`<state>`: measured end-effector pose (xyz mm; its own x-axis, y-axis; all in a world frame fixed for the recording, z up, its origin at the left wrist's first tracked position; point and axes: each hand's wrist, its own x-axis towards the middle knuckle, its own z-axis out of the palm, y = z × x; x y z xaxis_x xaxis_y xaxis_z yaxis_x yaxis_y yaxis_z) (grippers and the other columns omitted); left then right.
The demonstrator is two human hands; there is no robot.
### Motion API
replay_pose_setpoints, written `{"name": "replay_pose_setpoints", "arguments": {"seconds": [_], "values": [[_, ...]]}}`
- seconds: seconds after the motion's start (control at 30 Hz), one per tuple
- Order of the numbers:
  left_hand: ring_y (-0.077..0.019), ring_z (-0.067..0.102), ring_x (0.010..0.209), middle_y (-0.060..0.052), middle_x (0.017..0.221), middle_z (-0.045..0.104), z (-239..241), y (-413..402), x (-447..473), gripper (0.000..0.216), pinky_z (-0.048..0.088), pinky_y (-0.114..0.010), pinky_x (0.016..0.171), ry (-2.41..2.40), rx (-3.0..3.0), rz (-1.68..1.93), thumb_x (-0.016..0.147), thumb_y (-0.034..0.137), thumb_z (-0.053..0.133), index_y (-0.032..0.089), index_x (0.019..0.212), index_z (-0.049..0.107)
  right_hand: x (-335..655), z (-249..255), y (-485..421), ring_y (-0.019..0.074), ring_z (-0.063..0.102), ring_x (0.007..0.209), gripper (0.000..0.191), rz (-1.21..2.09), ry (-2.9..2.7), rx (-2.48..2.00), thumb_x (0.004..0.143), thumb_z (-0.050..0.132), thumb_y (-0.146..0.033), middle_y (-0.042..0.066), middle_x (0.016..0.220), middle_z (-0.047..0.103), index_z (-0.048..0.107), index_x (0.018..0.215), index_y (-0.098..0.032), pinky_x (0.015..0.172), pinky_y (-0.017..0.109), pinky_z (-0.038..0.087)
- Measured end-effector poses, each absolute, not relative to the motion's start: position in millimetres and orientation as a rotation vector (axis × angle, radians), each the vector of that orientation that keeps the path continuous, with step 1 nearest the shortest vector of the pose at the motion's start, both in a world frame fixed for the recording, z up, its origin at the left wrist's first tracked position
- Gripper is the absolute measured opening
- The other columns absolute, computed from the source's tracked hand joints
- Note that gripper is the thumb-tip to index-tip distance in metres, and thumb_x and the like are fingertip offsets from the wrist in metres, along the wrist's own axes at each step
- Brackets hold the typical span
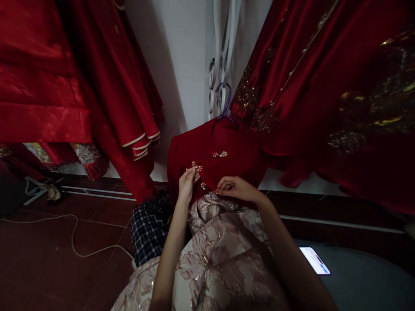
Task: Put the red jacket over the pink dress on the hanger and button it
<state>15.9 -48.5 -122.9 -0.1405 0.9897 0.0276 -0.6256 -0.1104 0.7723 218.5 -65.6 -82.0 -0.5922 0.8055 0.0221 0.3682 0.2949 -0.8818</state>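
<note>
A dark red garment hangs in front of me on a purple hanger. Gold, pearl-like flower ornaments, perhaps decorative buttons, dot its front; one ornament sits near the neck. With thumb and fingertips pressed together, my left hand pinches another flower ornament at the garment's left side. My right hand is curled at the lower front, its fingertips closed by a small ornament; what they grip is mostly hidden. Between the hands lies a further ornament. Shiny floral brocade fabric covers my lap.
Red garments hang on the left, and gold-trimmed red ones on the right. Behind is a white scrolled metal stand. A lit phone lies on a dark surface at right. A white cable crosses the tiled floor.
</note>
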Motion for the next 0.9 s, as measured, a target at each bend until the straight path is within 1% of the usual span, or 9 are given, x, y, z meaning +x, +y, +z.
{"name": "replay_pose_setpoints", "arguments": {"seconds": [0.1,0.23,0.5,0.77,0.9], "values": [[-0.0084,0.063,0.076,-0.004,0.087,0.068,-124,-49,21,0.029,0.047,-0.025,0.083,0.744,0.600,1.600,0.065,0.032,0.073,0.013,0.087,0.067,216,-82,-67,0.0137,0.059,0.073,0.032,1.262,-2.090,-1.049,0.066,0.068,-0.041,0.004,0.077,0.064,0.058,0.084,-0.016,0.071,0.031,0.046],[-0.0093,0.064,0.077,-0.005,0.088,0.069,-119,-50,24,0.030,0.047,-0.025,0.082,0.788,0.579,1.613,0.063,0.030,0.074,0.013,0.087,0.068,214,-83,-68,0.0137,0.059,0.072,0.033,1.258,-2.073,-1.069,0.065,0.068,-0.042,0.004,0.076,0.063,0.058,0.083,-0.016,0.071,0.030,0.046],[-0.0132,0.065,0.079,-0.010,0.087,0.070,-107,-48,27,0.025,0.050,-0.025,0.076,0.915,0.511,1.634,0.065,0.030,0.071,0.011,0.080,0.069,214,-85,-67,0.0137,0.059,0.072,0.035,1.250,-2.080,-1.081,0.065,0.069,-0.043,0.004,0.077,0.064,0.059,0.084,-0.016,0.071,0.030,0.047],[-0.0150,0.065,0.085,-0.010,0.092,0.070,-110,-46,25,0.023,0.050,-0.027,0.080,0.907,0.582,1.609,0.066,0.029,0.070,0.011,0.079,0.069,214,-87,-66,0.0139,0.060,0.074,0.034,1.247,-2.091,-1.076,0.066,0.068,-0.041,0.005,0.080,0.065,0.058,0.086,-0.015,0.071,0.030,0.047],[-0.0153,0.065,0.084,-0.009,0.089,0.070,-114,-43,24,0.022,0.051,-0.029,0.080,0.888,0.594,1.615,0.063,0.026,0.071,0.010,0.078,0.069,214,-83,-68,0.0147,0.060,0.075,0.033,1.237,-2.104,-1.098,0.067,0.067,-0.041,0.005,0.081,0.065,0.058,0.086,-0.016,0.072,0.031,0.048]]}}
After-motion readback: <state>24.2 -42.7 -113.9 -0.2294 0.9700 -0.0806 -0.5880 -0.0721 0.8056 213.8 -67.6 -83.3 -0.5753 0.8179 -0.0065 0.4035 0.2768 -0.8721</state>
